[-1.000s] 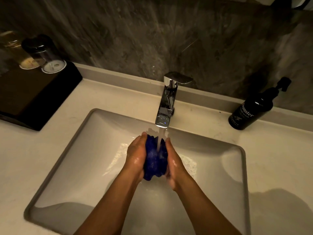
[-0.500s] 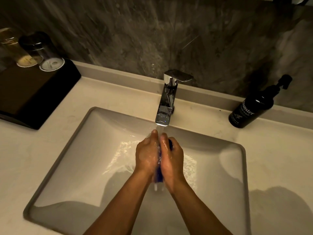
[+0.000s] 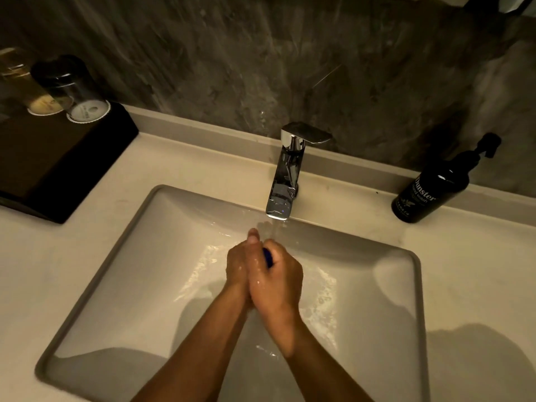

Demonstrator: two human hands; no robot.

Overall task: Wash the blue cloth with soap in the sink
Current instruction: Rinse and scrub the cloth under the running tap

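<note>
A second ago my palms were apart; now my left hand (image 3: pixel 238 266) and right hand (image 3: pixel 275 278) are clamped around the blue cloth (image 3: pixel 268 256) (only a sliver shows) under the tap (image 3: pixel 285 181), squeezing it, probably rinsing, over the sink (image 3: pixel 139 236).

This is a bathroom, and by its fittings most likely a hotel one. A rectangular white undermount sink (image 3: pixel 121 285) is sunk into a pale stone-like countertop (image 3: pixel 52 274), with a chrome single-lever faucet (image 3: pixel 285 181) running water into it. Behind rises a dark, veined marble-look wall (image 3: pixel 232 59). At the right stands a black pump bottle of hand wash (image 3: pixel 429 192). At the left a black tray (image 3: pixel 58 166) carries two upturned drinking glasses (image 3: pixel 72 88) set on paper coasters, the sort of thing laid out for guests.
</note>
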